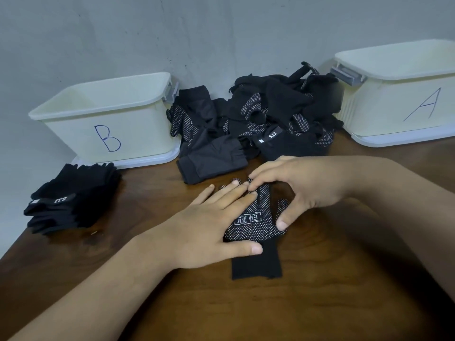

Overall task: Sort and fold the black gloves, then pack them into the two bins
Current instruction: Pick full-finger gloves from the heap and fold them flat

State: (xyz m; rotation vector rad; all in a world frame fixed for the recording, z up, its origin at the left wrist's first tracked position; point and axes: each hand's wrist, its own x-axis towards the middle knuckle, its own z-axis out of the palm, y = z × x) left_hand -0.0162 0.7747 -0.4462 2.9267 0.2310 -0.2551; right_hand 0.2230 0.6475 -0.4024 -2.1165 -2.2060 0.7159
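A black glove with white dots and a white printed label (256, 225) lies flat on the wooden table, cuff toward me. My left hand (211, 225) presses flat on its left half, fingers straight. My right hand (300, 185) arches over the glove's fingers, its fingertips pinching the fabric near the top and its thumb down on the glove's right edge. A loose heap of black gloves (268, 114) lies between the cream bin marked B (108, 119) at the left and the cream bin marked A (398, 94) at the right. A stack of folded black gloves (71, 198) sits in front of bin B.
A dark grey fingerless glove (211, 161) lies at the front of the heap, just beyond my hands. A grey wall stands behind the bins. The table's left edge runs close to the folded stack. Bare wood shows in front of the glove and at the right.
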